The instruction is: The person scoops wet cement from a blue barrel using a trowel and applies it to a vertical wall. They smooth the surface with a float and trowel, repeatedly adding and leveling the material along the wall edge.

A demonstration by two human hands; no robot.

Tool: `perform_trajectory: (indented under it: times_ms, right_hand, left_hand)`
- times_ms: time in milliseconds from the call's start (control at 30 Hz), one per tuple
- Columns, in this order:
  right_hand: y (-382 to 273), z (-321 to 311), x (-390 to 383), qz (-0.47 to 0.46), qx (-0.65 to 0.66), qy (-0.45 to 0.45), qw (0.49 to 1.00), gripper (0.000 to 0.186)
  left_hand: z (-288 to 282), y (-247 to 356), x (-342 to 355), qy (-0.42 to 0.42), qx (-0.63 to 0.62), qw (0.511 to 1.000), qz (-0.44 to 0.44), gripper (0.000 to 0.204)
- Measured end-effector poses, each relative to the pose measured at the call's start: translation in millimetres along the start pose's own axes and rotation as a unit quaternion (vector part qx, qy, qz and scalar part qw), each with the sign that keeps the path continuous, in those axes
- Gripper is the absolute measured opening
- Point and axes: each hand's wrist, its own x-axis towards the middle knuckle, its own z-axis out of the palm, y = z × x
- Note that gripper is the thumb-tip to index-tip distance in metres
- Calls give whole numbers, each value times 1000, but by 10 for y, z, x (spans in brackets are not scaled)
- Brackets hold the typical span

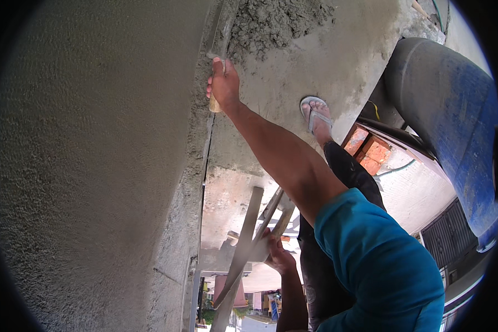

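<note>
My right hand [224, 83], at the upper middle, is closed on the wooden handle of a long metal trowel [220, 30]. The trowel lies along the edge beside a grey plastered surface [94, 138], next to loose wet mortar [271, 25]. Below, partly behind long grey strips [243, 238], my left hand [279, 254] is closed around a grey handled tool [282, 221], whose shape is partly hidden by those strips. My right arm in a blue sleeve crosses the middle of the view.
My sandalled foot [315, 113] stands on mortar-stained concrete [354, 66]. A large blue barrel [448, 122] is at the right, near red bricks [373, 152] and a dark grated panel [448, 232]. A street with assorted objects shows far below.
</note>
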Motion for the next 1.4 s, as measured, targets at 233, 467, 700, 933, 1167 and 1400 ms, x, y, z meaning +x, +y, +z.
perform_trajectory:
  times_ms: [233,467,700,933,1167,1400]
  right_hand:
    - [138,-433,-125,-16,-65,69,995,36]
    - [-33,-1172,-290,24,-46,111,992,37]
    - [-257,-2595,-699,-239,-560,121,784,52]
    - [-1972,-2669,-1817,-125,-661,2,740,48]
    - [-2335,-2950,-2112,-140,-636,-26,759,48]
    - [-2233,-3172,-2249,-102,-653,10,750,57]
  left_hand:
    - [-84,80,34,12,85,996,19,31]
    - [-142,134,-72,20,-48,999,-13,41]
    - [-106,453,-280,-8,-48,999,8,39]
    - [-208,610,-300,-76,53,984,153,51]
    - [299,1244,-545,-24,-164,985,38,51]
    - [432,1308,-706,-41,-93,990,97,47]
